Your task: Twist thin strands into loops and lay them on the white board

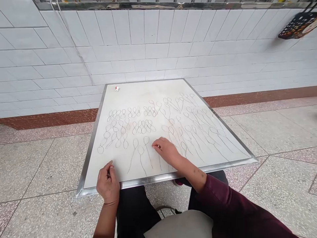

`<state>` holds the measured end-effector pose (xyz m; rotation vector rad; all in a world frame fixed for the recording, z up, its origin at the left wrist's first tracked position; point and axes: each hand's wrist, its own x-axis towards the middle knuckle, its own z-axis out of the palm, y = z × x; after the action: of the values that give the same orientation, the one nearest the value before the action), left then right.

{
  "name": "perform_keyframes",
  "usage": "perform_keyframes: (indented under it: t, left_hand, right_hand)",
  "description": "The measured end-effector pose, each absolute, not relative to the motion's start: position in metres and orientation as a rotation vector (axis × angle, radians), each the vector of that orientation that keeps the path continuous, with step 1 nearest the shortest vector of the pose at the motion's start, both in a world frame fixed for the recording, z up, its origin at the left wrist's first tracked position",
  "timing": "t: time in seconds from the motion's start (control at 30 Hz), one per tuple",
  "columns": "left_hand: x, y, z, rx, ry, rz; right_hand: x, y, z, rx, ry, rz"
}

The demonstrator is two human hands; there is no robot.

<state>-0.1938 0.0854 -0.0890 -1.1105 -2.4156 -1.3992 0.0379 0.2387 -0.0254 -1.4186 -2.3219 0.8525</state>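
Observation:
A white table board (pixel 133 94) with a metal rim carries many thin, dark looped strands (pixel 141 150), wire or thread, each with a round loop and tails. Several tails hang over the near edge. My right hand (pixel 168 151) reaches over the near middle, thumb and fingers pinched together, with a tiny pale bit between them that is too small to name. Tails run out from beneath it. Over the near left corner, my left hand (pixel 108 183) is closed, thumb against the curled index finger. Whatever its fingertips may hold is hidden.
A small red and white object (pixel 117 89) sits at the board's far left corner. Behind stands a white tiled wall (pixel 148 53) with a hanging cord (pixel 80 58). A patterned dark bag (pixel 298 25) hangs at upper right. Speckled floor (pixel 37 211) surrounds the table.

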Motion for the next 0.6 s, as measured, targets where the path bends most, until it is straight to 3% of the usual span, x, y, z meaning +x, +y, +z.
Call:
perform_keyframes:
  t: [0.27,0.6]
  left_hand:
    - [-0.195,0.083,-0.091,-1.124,-2.411,-1.401]
    - [-0.194,0.081,-0.091,-1.120,-2.386,-1.427]
  right_hand:
    - [0.011,0.192,-0.028,-1.210,-2.427,0.919]
    - [-0.025,0.255,-0.003,-1.409,-2.346,0.761]
